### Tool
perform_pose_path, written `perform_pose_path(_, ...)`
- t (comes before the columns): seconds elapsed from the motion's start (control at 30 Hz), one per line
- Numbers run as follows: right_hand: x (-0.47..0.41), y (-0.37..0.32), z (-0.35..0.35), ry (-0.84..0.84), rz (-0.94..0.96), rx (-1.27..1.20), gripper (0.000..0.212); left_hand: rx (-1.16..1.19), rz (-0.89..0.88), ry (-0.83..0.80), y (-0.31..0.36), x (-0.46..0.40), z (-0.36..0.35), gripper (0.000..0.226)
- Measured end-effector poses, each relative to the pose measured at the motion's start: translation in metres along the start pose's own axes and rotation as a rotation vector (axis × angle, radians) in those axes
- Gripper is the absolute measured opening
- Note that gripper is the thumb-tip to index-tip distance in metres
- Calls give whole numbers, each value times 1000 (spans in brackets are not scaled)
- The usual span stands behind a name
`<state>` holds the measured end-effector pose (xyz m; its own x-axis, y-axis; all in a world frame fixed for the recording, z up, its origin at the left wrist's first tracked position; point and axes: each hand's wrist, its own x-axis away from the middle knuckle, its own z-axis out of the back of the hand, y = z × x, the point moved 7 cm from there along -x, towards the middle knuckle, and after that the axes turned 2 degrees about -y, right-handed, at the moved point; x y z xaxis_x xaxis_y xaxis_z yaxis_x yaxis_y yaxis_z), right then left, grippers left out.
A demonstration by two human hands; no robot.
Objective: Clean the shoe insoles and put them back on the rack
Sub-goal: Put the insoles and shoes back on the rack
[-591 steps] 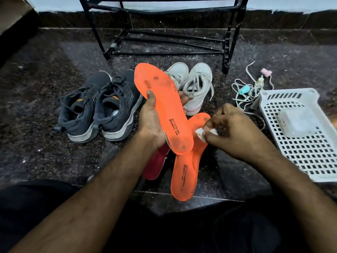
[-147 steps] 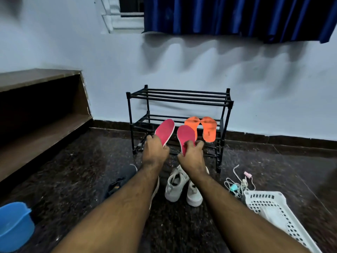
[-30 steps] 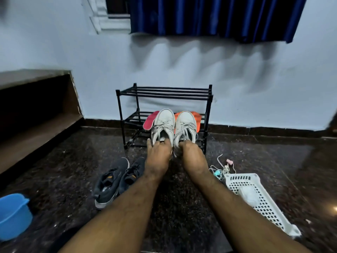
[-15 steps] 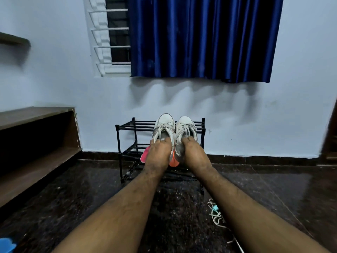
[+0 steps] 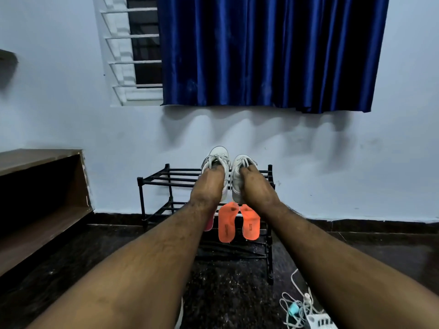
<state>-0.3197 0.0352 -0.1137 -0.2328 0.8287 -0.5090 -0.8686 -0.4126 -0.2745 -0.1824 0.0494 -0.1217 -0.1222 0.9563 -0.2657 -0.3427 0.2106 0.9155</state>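
Left hand (image 5: 209,186) gripping one white shoe (image 5: 217,160), right hand (image 5: 255,186) the other (image 5: 240,167), over the rack (image 5: 152,181) top. Orange insoles (image 5: 226,224) on its lower shelf; possibly a pink one beside. Light, floppy, best pinched at the heel.

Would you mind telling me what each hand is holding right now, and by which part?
Each holds one white shoe by its opening: the left hand has the left shoe, the right hand the right shoe, above the rack.
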Motion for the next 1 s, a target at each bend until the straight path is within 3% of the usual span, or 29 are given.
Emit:
perform_pose_path(0.17, -44, 39, -17, 3, -22, 79, 44, -34, 2, 12, -16, -63, -18, 51)
perform_pose_path(0.23, -62, 55, -23, -20, -32, 109, 48, -31, -2, -12, -23, -90, -27, 37)
perform_pose_path(0.3, -77, 69, -29, -9, -39, 121, 40, -52, -12, -13, -31, -116, -35, 23)
perform_pose_path(0.4, -93, 84, -40, 28, -82, 91, 28, -74, -38, 1, -46, -143, -48, 31)
perform_pose_path(0.5, -99, 84, -50, 51, -54, 145, 34, -421, -173, -1, -47, -158, -58, 24)
perform_pose_path(0.57, -94, 78, -54, 74, -19, 166, 43, -527, -226, -34, -52, -165, -61, 28)
perform_pose_path(0.73, -65, 67, -61, 64, -46, 292, 72, -985, -398, -4, -36, -134, -63, 62)
perform_pose_path(1.0, 1, 6, -35, -54, -79, 285, 76, -1061, -459, 23, -8, -32, -28, 62)
